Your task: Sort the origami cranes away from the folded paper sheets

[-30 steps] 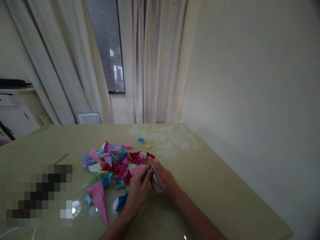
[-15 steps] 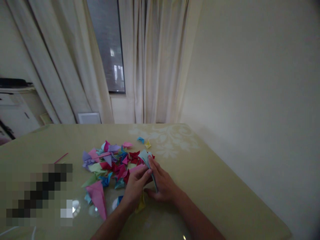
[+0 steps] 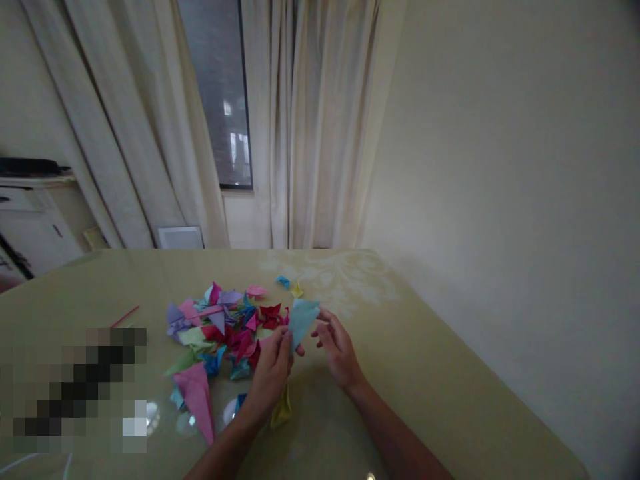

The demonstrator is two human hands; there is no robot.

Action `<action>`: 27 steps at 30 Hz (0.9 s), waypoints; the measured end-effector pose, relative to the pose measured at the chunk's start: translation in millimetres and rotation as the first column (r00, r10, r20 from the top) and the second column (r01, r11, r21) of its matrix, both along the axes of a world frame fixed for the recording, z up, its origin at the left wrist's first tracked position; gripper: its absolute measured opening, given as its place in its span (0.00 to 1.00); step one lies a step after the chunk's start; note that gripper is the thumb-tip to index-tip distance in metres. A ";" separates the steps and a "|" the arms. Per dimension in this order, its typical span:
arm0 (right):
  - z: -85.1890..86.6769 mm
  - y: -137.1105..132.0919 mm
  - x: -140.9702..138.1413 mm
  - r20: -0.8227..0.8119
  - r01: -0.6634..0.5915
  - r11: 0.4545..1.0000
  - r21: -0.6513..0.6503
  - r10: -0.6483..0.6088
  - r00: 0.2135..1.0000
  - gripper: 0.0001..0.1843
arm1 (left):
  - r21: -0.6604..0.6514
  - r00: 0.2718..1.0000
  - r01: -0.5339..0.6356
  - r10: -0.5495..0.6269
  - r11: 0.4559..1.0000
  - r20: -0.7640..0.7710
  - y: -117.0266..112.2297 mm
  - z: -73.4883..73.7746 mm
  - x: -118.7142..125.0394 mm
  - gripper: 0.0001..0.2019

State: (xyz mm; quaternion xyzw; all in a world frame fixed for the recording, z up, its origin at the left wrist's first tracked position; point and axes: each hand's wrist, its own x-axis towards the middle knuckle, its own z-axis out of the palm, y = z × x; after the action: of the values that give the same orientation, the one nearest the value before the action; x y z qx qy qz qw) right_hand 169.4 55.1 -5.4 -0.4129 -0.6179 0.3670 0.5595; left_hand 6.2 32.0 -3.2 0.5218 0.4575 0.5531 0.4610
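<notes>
A light blue piece of folded paper (image 3: 303, 321) stands up between my hands, wider at the top and narrowing downward. My left hand (image 3: 273, 363) is closed on its lower left side, thumb in front. At its right, my right hand (image 3: 340, 347) has its fingers apart and curved, the fingertips close to the paper's edge; whether they touch it I cannot tell. Just beyond and left of my left hand lies a heap of colourful folded paper pieces (image 3: 243, 343). A yellow folded paper (image 3: 281, 408) lies under my left wrist, partly hidden.
A long pink paper cone (image 3: 196, 393) lies at the heap's near side. Small blue (image 3: 283, 281) and yellow (image 3: 297, 290) folded papers sit farther back on the table (image 3: 430, 373). A thin pink stick (image 3: 125, 316) lies left, by a pixelated patch. A wall (image 3: 515, 200) borders the table's right.
My right hand has come away from the paper to the right and its fingers have spread. The light blue paper has turned, so its broad face shows. My left hand keeps hold.
</notes>
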 end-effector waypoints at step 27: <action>9.5 7.9 2.9 -0.437 -0.073 0.970 -0.230 -0.036 0.899 0.25 | 0.170 0.643 0.054 0.096 0.984 -0.759 -6.1 11.6 -15.4 0.23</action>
State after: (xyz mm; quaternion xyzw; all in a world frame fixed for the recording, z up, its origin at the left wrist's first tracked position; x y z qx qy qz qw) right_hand 172.3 63.0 4.1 -0.3786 -0.4312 0.5279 0.6262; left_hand -9.1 25.9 8.3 0.7399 0.5641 0.3248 0.1699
